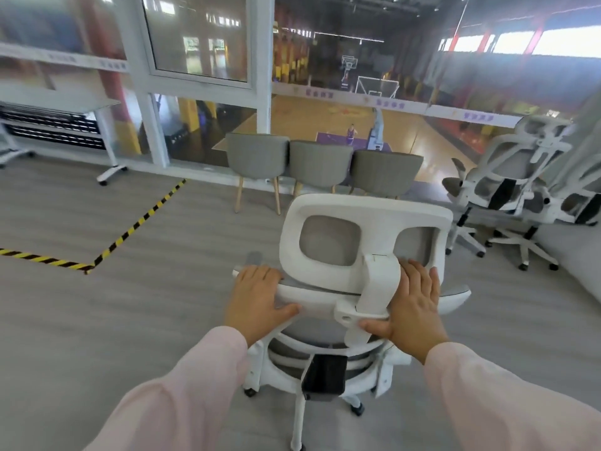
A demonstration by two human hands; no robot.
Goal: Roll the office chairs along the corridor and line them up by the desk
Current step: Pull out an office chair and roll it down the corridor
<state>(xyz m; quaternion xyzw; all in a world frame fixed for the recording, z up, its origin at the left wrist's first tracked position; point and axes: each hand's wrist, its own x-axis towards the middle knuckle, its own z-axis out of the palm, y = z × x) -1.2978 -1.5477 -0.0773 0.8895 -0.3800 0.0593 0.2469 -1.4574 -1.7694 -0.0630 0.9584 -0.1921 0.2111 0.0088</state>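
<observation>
The office chair [357, 255], white-framed with grey mesh, stands in the middle of the grey floor right in front of the person, its back towards them and its castors on the ground. Both hands are set well apart on the top rim of its backrest, one on each side of the headrest post: the left hand [257, 301] grips the rim with its fingers over the far edge and its thumb on the near face, and the right hand [416, 304] holds it the same way, thumb reaching in under the post's bracket. To the right, near the edge of view, two parked office chairs [507, 190] of the same kind stand close together, which suggests part of the job is done and this chair is in transit towards them. Ahead, three grey armchairs [320, 164] on wooden legs line a glass wall [198, 37] above a sports court. At far left stands a wheeled table [61, 100], with hazard tape [140, 222] marking the floor near it. Which desk is meant cannot be told, so the final line-up looks not yet made.
</observation>
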